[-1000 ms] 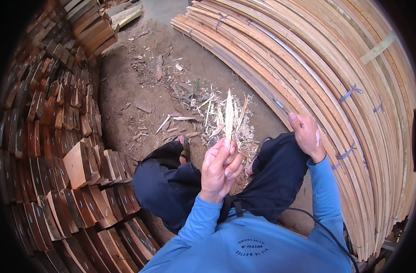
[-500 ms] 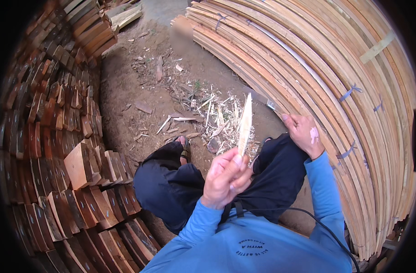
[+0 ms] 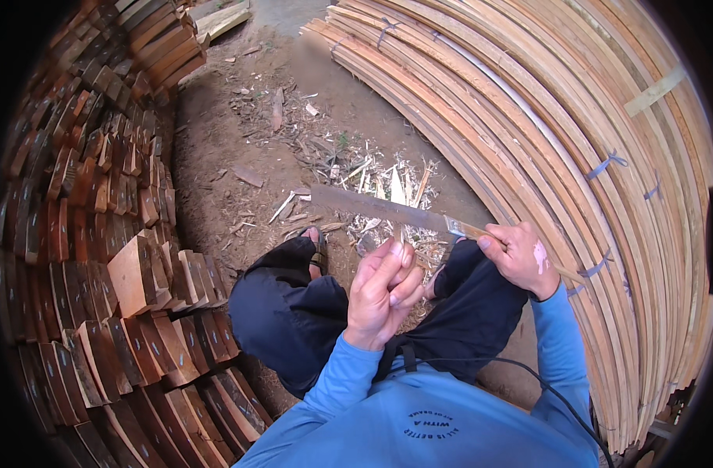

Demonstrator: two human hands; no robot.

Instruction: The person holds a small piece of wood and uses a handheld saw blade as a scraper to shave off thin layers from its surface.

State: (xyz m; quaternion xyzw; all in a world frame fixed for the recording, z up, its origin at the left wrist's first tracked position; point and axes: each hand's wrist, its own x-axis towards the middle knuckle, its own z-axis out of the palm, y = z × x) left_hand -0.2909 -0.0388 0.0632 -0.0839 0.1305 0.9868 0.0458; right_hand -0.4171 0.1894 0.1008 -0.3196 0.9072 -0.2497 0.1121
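Observation:
My right hand (image 3: 520,256) is wrapped round the wooden handle of a machete (image 3: 376,207). Its long, dark blade points left, lying across in front of my left hand (image 3: 381,290). That hand is closed, with thumb and fingers pinching a pale, pointed wood stake (image 3: 397,187). The blade crosses over the stake and hides its middle; a pointed pale part shows beyond the blade and a short end at my fingertips. Whether the edge touches the wood I cannot tell.
Wood shavings (image 3: 364,173) and chips litter the dirt floor (image 3: 216,175) between my feet and beyond. Stacked short wood blocks (image 3: 134,273) rise on the left. Long planks (image 3: 481,109), tied with blue strips (image 3: 606,165), curve along the right. A black cable (image 3: 539,374) crosses my blue shirt.
My right hand has brought the machete up from beside the planks, its blade swung left across the stake. My left hand has barely shifted, but the stake now leans farther away.

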